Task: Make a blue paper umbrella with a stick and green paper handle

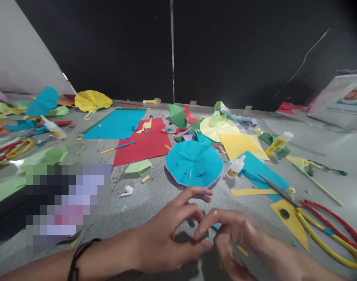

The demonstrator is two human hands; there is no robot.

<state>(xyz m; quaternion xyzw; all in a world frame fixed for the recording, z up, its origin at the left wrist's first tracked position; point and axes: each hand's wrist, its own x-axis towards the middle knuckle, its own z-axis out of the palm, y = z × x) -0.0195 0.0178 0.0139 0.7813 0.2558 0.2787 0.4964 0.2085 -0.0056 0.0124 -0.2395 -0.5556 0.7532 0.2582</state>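
Left hand (163,238) and right hand (233,242) curl closed, fingertips meeting just above the grey worktop (143,203). Ahead of them lies a round blue paper fan (194,164); off to the right, long scissors (332,220) with red and yellow handles sit beside a yellow paper triangle (292,228). Between the fingers, partly hidden, both hands grip a thin blue stick (216,227) with a yellow end.
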